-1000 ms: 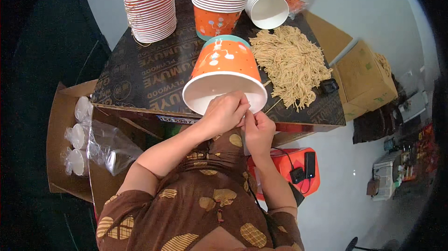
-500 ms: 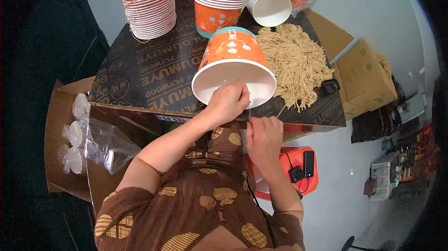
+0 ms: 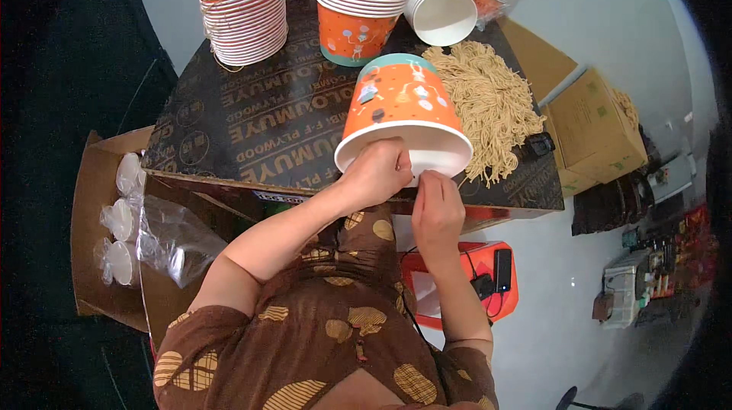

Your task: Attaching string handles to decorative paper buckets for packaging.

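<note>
An orange paper bucket [image 3: 404, 97] with a white rim and a teal base band lies tipped, its mouth toward me, at the table's near edge. My left hand [image 3: 377, 172] is closed at the lower rim, its fingers curled into the mouth; the fingertips are partly hidden. Close beside it, my right hand [image 3: 438, 212] pinches at the same rim, thumb and fingers together. The thin cord it held a moment ago is mostly hidden by the fingers now. A pile of beige cords [image 3: 492, 109] lies right of the bucket.
Stacked paper buckets [image 3: 362, 21] stand at the back, with a tall stack [image 3: 242, 17] left and a tipped stack [image 3: 442, 17] right. A small black object [image 3: 540, 143] sits by the cords. Cartons flank the dark table [image 3: 267, 116]; an orange stool [image 3: 499, 257] holds black devices.
The bucket has shifted right and turned a little. My right hand has risen to the rim beside my left hand, and the cord stretched between them no longer shows.
</note>
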Tool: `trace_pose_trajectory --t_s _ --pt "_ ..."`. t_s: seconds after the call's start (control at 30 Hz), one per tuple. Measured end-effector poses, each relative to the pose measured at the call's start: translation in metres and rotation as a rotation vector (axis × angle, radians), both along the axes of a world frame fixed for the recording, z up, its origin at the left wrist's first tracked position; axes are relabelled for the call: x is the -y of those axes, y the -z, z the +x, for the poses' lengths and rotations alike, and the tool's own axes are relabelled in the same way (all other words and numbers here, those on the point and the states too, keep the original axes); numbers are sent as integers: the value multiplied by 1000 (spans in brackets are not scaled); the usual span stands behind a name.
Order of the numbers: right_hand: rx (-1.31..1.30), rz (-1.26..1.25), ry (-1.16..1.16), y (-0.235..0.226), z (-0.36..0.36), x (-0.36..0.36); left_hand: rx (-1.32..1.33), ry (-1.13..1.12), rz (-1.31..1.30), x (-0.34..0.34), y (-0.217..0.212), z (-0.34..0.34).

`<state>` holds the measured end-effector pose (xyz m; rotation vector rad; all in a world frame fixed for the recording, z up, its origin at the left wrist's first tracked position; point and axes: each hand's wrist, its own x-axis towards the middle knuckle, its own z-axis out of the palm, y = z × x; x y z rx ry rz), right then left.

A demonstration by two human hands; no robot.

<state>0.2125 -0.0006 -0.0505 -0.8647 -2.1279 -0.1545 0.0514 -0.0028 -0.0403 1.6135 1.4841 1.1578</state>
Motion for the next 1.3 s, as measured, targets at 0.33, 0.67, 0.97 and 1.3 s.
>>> trace_pose_trajectory --t_s 0.33,0.67,0.97,1.3 --pt "-83 -327 -82 -6 -3 4 59 -40 17 -4 0 0" --pt "-11 -210 -96 -21 2 -4 105 48 -30 -5 1 -3" --pt "-7 -228 -175 -24 0 10 40 56 24 -5 9 -3" --pt "-107 -230 -181 -37 4 8 41 108 -65 1 -7 -4"
